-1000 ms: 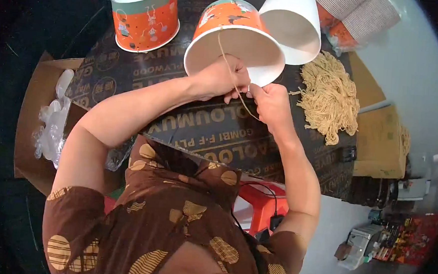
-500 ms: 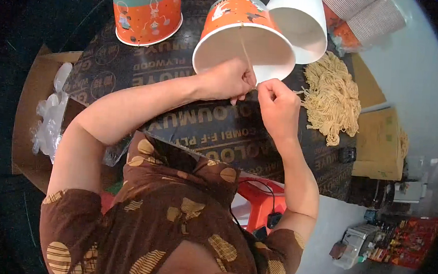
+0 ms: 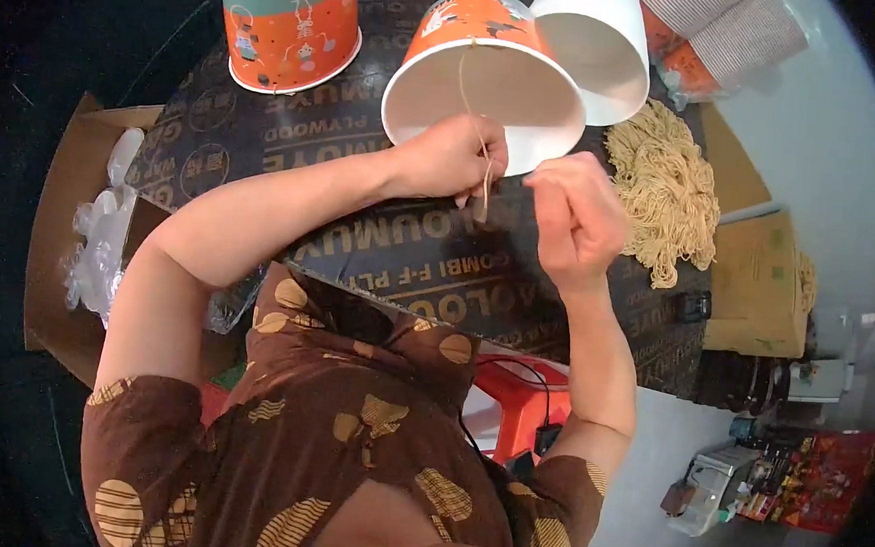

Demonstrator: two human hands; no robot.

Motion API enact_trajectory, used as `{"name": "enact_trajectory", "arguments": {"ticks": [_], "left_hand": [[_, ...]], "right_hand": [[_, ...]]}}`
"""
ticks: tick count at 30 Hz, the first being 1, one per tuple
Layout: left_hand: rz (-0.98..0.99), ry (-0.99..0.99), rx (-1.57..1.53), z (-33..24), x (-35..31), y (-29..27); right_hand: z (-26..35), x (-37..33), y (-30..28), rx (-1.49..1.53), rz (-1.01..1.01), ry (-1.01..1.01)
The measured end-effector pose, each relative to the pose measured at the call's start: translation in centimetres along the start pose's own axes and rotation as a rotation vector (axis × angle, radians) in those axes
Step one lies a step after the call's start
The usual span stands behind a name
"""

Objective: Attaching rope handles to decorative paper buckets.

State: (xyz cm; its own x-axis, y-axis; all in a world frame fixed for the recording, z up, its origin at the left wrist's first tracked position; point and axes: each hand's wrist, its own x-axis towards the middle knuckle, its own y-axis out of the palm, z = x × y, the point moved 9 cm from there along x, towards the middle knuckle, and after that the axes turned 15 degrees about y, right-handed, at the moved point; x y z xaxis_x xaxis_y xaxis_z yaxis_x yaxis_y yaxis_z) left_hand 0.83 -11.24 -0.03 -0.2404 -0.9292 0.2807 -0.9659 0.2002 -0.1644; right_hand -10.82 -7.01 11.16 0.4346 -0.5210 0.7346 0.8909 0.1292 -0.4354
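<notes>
A paper bucket, orange outside with cartoon figures and white inside, lies on its side with its mouth toward me. From the top of its rim a thin beige string hangs slack across the opening. My left hand is closed on this string in front of the bucket's mouth, and the loose end dangles below the fingers. To the right, my right hand is held apart from the string with its fingers curled. Whatever its fingers may hold is hidden. Beside it lies a heap of beige strings.
At the far left an orange paper bucket stands upside down. A white bucket lies on its side at the back right, near stacked buckets in plastic. A cardboard box with clear plastic stands left of the dark plywood table.
My right hand has let go of the string and moved right, away from my left hand. The string, taut before, now hangs in a slack curve.
</notes>
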Motion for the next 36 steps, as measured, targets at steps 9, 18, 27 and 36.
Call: {"name": "enact_trajectory", "arguments": {"ticks": [9,18,27,36], "left_hand": [[0.030,0.046,-0.048,0.8,0.2,-0.1],[0.019,0.056,-0.055,0.8,0.1,-0.3],[-0.001,0.007,-0.043,0.1,0.2,-0.5],[0.029,-0.042,-0.219,1.5,0.6,-0.7]], "right_hand": [[-6.8,-1.9,2.3,-0.295,0.132,0.475],[-6.9,-2.2,4.2,-0.300,0.322,0.491],[-7.2,-2.2,3.6,-0.280,0.163,0.427],[-5.9,-2.3,4.6,-0.310,0.306,0.341]]}}
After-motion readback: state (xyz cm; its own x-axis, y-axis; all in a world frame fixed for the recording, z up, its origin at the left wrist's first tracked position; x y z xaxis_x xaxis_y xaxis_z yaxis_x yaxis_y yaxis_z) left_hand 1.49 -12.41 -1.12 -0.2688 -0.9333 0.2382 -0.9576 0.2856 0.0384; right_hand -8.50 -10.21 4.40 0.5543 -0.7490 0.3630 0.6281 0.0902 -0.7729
